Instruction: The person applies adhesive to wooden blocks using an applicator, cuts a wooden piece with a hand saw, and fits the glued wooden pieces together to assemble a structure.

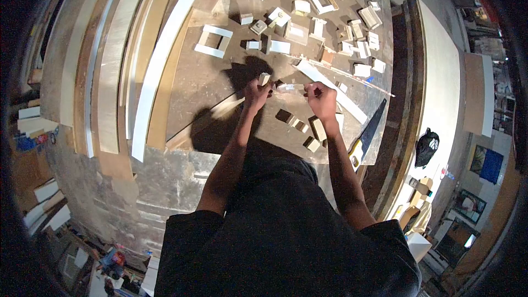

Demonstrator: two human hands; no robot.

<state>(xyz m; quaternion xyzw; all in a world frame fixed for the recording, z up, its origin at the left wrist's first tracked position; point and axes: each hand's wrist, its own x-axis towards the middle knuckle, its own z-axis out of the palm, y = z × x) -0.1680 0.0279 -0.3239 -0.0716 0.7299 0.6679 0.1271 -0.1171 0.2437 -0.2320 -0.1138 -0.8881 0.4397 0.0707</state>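
Observation:
My left hand (257,93) is closed around a small wooden block (264,78), whose pale end sticks up past the fingers. To its right, my right hand (322,99) has its fingers pressed together; what they hold, if anything, is too small to name. Between the two hands lies a small clear and pale item (290,87), hard to make out. A long white strip (333,91) runs diagonally behind my right hand. Small wood blocks (317,128) lie below that hand. A square wooden frame (213,41) lies beyond my left hand.
Many small wooden assemblies (297,32) cover the far part of the worktable (184,82). A handsaw (367,135) lies at the right edge. Long boards (113,66) are stacked on the left. A black bag (427,148) rests on a pale board further right.

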